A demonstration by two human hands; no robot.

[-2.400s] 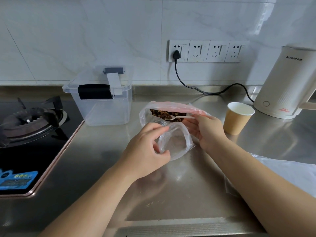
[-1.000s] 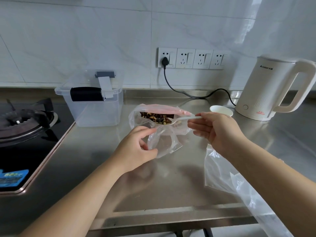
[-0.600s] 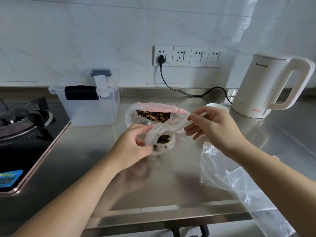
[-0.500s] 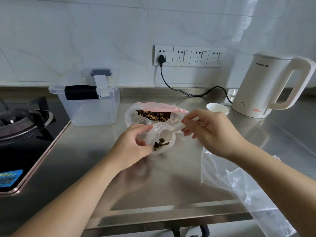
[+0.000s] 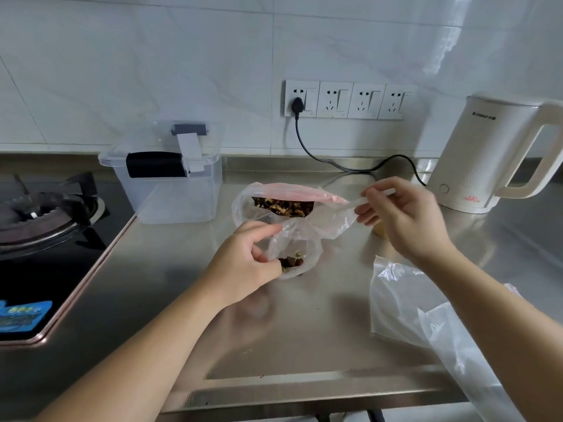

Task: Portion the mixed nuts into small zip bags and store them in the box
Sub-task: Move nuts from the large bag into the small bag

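Now, on the desk (image 5: 304,324), the plastic spoon (image 5: 350,205) pinched in the right hand (image 5: 405,220) has been swung back into the large nut bag (image 5: 292,205) at twelve o'clock; the small zip bag (image 5: 294,257), gripped open by the left hand (image 5: 243,263), has received its first nuts, so filling continues.

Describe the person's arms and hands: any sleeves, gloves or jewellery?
Both forearms are bare as far as the picture shows, with no sleeves in view. The left hand and right hand wear no gloves; no rings, watch or bracelets are visible.
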